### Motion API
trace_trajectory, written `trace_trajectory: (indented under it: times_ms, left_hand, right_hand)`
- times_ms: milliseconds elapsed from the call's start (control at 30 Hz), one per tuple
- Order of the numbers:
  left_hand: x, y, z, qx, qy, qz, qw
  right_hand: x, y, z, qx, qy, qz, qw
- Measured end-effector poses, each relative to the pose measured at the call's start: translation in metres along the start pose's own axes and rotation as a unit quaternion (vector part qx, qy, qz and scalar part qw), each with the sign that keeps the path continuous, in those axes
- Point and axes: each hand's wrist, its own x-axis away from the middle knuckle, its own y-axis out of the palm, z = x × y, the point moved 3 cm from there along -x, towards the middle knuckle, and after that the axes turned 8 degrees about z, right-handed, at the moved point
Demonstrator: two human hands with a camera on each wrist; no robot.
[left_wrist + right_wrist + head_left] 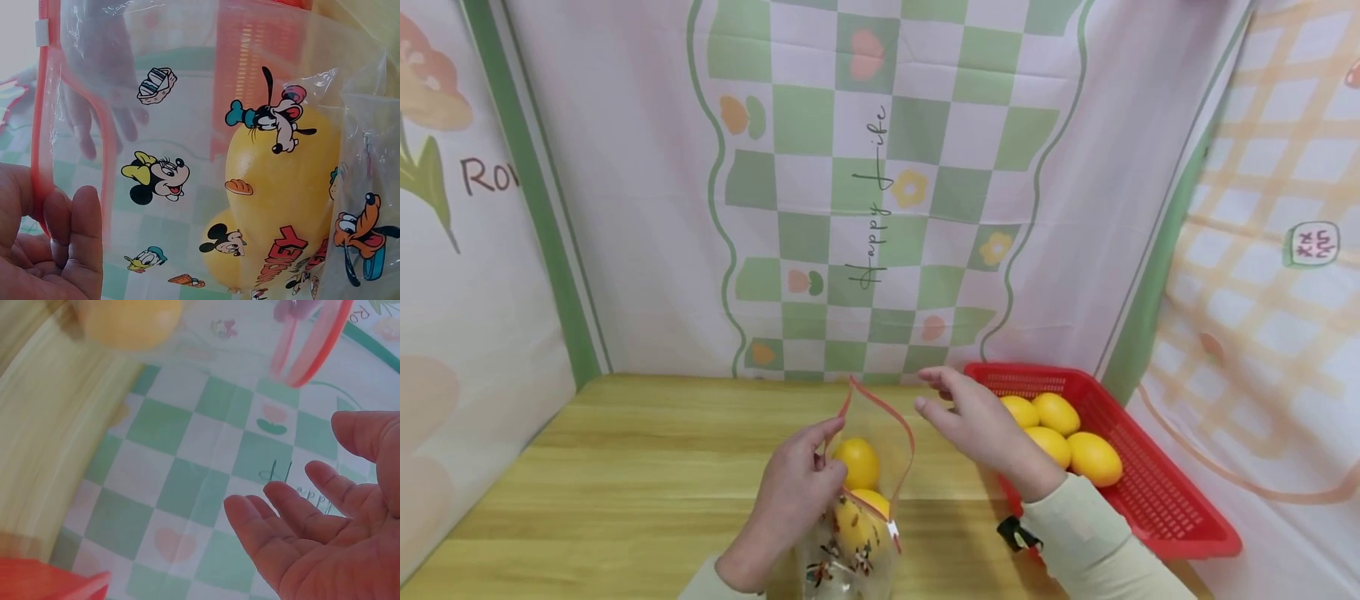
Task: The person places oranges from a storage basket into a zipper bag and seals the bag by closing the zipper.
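A clear zip bag (pixel 850 575) with a red rim and printed cartoon figures stands with its mouth spread on the table. My left hand (pixel 797 487) pinches the rim on its left side; the left wrist view shows the thumb and fingers (pixel 85 240) at the red zip strip. Inside the bag are two smooth yellow fruits (pixel 857 463), lemon-like in shape. To the right of the mouth my right hand (pixel 973 421) hovers, holding nothing, its fingers apart and loosely bent in the right wrist view. It does not touch the bag.
A red perforated basket (pixel 1187 521) on the right of the table holds several more yellow fruits (pixel 1096 458); my right forearm passes over its near left edge. The wooden table (pixel 625 483) ends at a patterned cloth (pixel 805 183) behind. Cloth also hangs at both sides.
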Motion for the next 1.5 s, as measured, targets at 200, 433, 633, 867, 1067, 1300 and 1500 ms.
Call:
trace_trajectory:
  times_ms: [200, 433, 633, 867, 1067, 1300, 1500]
  left_hand:
    - [0.0, -0.001, -0.001, 0.0, -0.008, 0.008, 0.9999]
    - [0.0, -0.002, -0.001, -0.002, -0.011, 0.005, 0.9999]
    - [0.0, 0.0, -0.001, -0.003, -0.011, -0.001, 0.9999]
    - [0.001, -0.001, -0.002, -0.004, -0.023, -0.001, 0.9997]
    - [0.001, -0.001, -0.002, -0.004, -0.023, -0.001, 0.9997]
    - [0.001, -0.003, -0.001, -0.003, -0.014, 0.003, 0.9999]
    - [0.0, -0.003, -0.001, 0.002, -0.015, 0.001, 0.9999]
  right_hand:
    - [-0.003, -0.015, 0.011, 0.014, 0.003, 0.012, 0.9998]
    - [-0.001, -0.032, 0.03, 0.024, 0.03, 0.022, 0.999]
    - [-0.002, -0.046, 0.046, 0.06, 0.045, 0.027, 0.9968]
    - [-0.005, -0.06, 0.065, 0.089, 0.067, 0.018, 0.9936]
    - [-0.007, -0.064, 0.085, 0.096, 0.077, 0.005, 0.9924]
    - [-0.012, -0.065, 0.104, 0.096, 0.071, -0.009, 0.9929]
    - [-0.016, -0.064, 0.116, 0.092, 0.073, -0.026, 0.9927]
